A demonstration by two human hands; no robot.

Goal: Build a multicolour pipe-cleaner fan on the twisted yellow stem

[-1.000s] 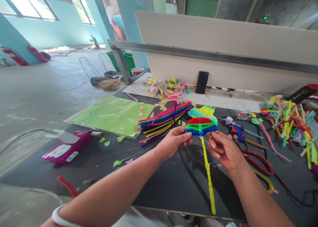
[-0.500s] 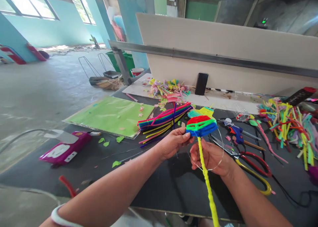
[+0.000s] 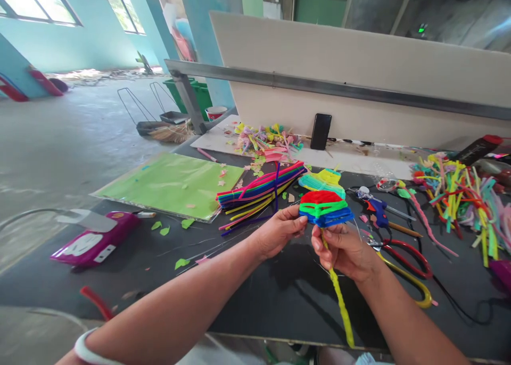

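Observation:
A pipe-cleaner craft piece (image 3: 325,208) with red, green and blue bands is held up over the table. Its yellow fuzzy stem (image 3: 340,301) slants down toward me. My left hand (image 3: 281,229) pinches the left edge of the blue band between thumb and fingers. Just under the bands, my right hand (image 3: 345,250) is closed around the top of the stem. A turquoise and yellow fuzzy piece (image 3: 321,182) shows right behind the banded part; whether they are joined I cannot tell. A thin pale thread or wire runs near my right hand.
Left of the hands lie a pipe-cleaner bundle (image 3: 259,192), a green sheet (image 3: 167,184) and a purple packet (image 3: 96,240). To the right are scissors (image 3: 425,296), a blue glue gun (image 3: 379,210) and a heap of pipe-cleaner pieces (image 3: 459,200). A phone (image 3: 321,132) leans upright behind.
My right hand has closed around the stem below the bands, where its fingers were looser and beside it. The stem's lower end has swung up slightly. The view has shifted a little.

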